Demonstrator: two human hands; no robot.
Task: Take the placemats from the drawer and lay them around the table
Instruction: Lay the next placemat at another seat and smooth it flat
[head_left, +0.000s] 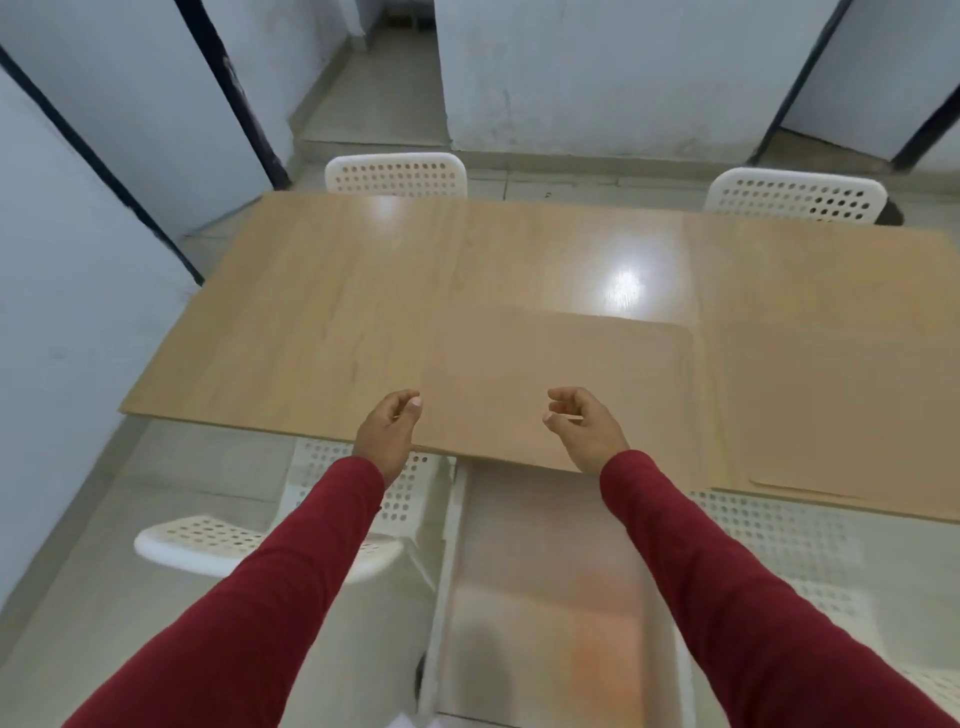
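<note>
The wooden table (322, 291) carried one tan placemat (561, 384) flat at its near edge and further placemats (831, 364) to the right, while the left hand (387, 428) and right hand (584, 426) hovered over the near one, fingers loosely curled, gripping nothing.

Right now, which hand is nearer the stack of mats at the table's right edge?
Right. The right hand hovers over the laid mat, with the stack off to its right; the left hand is farther, at that mat's left edge.
</note>
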